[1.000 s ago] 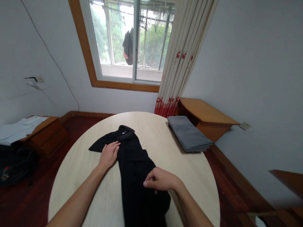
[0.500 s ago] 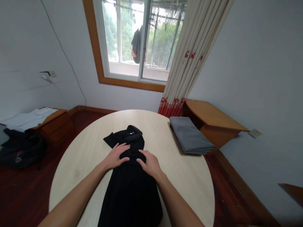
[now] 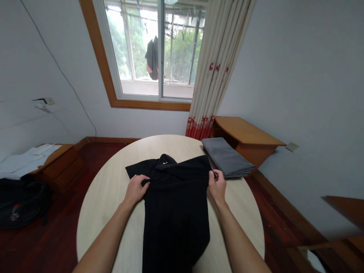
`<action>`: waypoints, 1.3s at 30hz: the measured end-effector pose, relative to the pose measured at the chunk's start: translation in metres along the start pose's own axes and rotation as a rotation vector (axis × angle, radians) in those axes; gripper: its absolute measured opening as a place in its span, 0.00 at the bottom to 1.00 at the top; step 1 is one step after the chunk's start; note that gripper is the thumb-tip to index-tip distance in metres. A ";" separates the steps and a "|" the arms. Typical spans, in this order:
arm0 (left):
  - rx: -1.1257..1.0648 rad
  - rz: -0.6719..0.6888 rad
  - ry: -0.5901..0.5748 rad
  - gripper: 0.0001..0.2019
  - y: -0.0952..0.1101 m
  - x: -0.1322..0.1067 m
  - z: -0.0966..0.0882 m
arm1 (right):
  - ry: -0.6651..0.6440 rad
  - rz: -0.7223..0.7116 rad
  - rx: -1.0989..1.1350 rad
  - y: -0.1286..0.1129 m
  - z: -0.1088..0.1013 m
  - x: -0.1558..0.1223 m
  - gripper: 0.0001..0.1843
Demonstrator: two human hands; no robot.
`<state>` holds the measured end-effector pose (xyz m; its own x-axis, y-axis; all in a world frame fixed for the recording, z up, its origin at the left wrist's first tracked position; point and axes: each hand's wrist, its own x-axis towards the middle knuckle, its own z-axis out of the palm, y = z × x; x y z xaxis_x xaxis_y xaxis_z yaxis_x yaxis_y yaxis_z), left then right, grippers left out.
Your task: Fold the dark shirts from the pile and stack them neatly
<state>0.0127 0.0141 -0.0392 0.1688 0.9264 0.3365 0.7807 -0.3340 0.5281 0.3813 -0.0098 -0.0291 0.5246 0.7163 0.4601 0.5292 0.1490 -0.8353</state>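
A black collared shirt (image 3: pixel 176 212) lies spread on the round pale table (image 3: pixel 113 182), its collar at the far end and its lower part running out of view at the bottom. My left hand (image 3: pixel 136 187) pinches the cloth below the left sleeve, fingers and thumb closed on it. On the other side my right hand (image 3: pixel 217 184) grips the edge of the right sleeve between thumb and fingers. Some creases cross the shirt below the collar.
A folded grey cloth (image 3: pixel 227 157) lies at the table's right edge, close to my right hand. Behind it stands a wooden desk (image 3: pixel 247 131). At left are a small wooden cabinet (image 3: pixel 61 167) with white papers and a black bag (image 3: pixel 22 201) on the floor.
The right part of the shirt has been opened out to the right. My right hand moved right with the sleeve, and both hands went from resting on the cloth to gripping it.
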 end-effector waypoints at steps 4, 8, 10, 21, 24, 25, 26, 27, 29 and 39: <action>0.032 -0.066 0.215 0.11 0.001 -0.001 -0.016 | 0.023 0.053 0.071 -0.001 0.002 0.001 0.24; -0.147 -0.053 0.203 0.14 0.030 -0.004 -0.009 | -0.296 0.063 0.205 -0.029 0.018 -0.026 0.24; -0.392 -0.175 0.038 0.22 0.042 -0.005 0.002 | -0.597 0.036 0.290 -0.050 0.024 -0.049 0.24; -0.697 -0.348 -0.360 0.31 0.035 -0.009 0.013 | -0.905 0.158 0.463 -0.055 0.041 -0.068 0.27; -0.769 -0.299 -0.596 0.25 0.046 -0.012 0.009 | -0.631 0.146 0.335 -0.021 0.048 -0.044 0.27; -0.794 -0.264 -0.682 0.22 0.050 -0.013 0.008 | -0.591 0.132 0.296 -0.013 0.049 -0.039 0.27; -0.812 -0.209 -0.763 0.19 0.053 -0.015 0.008 | -0.569 0.114 0.261 -0.006 0.051 -0.036 0.27; -0.821 -0.139 -0.834 0.16 0.056 -0.016 0.008 | -0.558 0.095 0.235 -0.001 0.052 -0.034 0.26; -0.815 0.005 -0.937 0.11 0.061 -0.019 0.008 | -0.583 0.068 0.220 0.005 0.054 -0.034 0.27; -0.698 -0.040 -0.677 0.10 0.064 -0.026 -0.017 | -0.958 -0.011 0.182 -0.012 0.037 -0.035 0.19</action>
<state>0.0482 -0.0344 -0.0007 0.6304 0.7703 -0.0959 0.2976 -0.1258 0.9464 0.3322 -0.0113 -0.0464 -0.2867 0.9533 0.0956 0.3777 0.2041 -0.9032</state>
